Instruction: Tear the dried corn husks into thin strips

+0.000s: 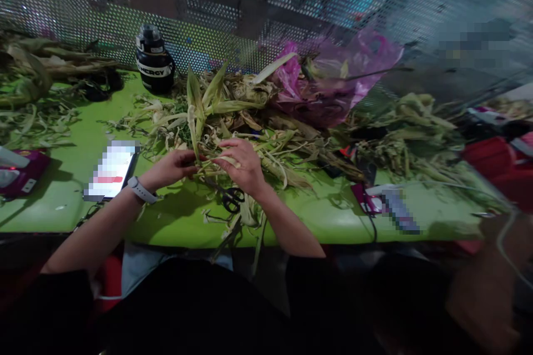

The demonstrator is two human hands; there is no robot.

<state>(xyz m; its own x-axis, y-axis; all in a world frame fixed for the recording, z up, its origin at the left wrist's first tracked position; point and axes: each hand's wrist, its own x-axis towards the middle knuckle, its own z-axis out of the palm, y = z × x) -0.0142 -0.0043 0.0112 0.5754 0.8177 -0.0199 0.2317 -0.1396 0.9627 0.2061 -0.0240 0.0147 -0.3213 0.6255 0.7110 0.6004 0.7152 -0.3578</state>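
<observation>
My left hand (180,166), below a pale watch band (142,189), is closed with its fingertips on the base of a green corn husk (200,101) whose leaves fan upward. Close by on its right, my right hand (242,166) pinches a narrow pale strip of corn husk (224,161) between thumb and fingers. Black-handled scissors (232,199) lie on the green table just below my hands, with husk scraps around them. The ends of the leaves between my two hands are partly hidden by my fingers.
Behind my hands spreads a heap of dry husks (245,89), with a pink plastic bag (325,94) at its right. A black bottle (154,61) stands at the back. A phone (111,169) lies left on the green table (175,222). A person's arm (485,283) is at the right.
</observation>
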